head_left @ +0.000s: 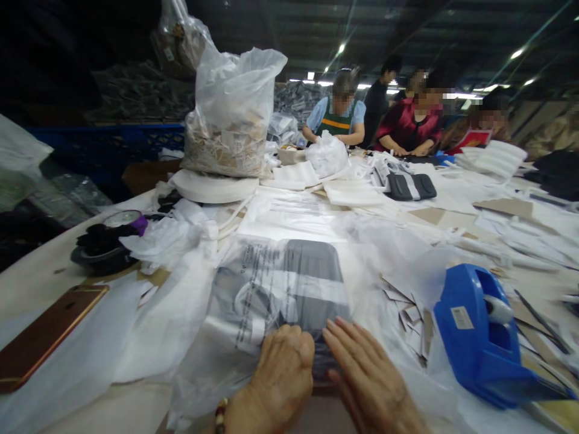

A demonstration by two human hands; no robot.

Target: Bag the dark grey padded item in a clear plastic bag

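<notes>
A folded grey-and-white garment in a clear printed plastic bag [275, 289] lies on the table in front of me. My left hand [283, 374] rests with curled fingers on the bag's near edge; whether it grips the bag is unclear. My right hand [366, 377] lies flat beside it, fingers straight and together, pressing the bag's near right corner. A beaded bracelet [220, 416] sits on my left wrist.
A blue tape dispenser [484, 334] stands at my right. A phone [43, 334] lies at the left edge, beyond it a dark bowl [102, 253]. A big plastic sack of tags [228, 117] stands on a white roll. Several people work at the far end.
</notes>
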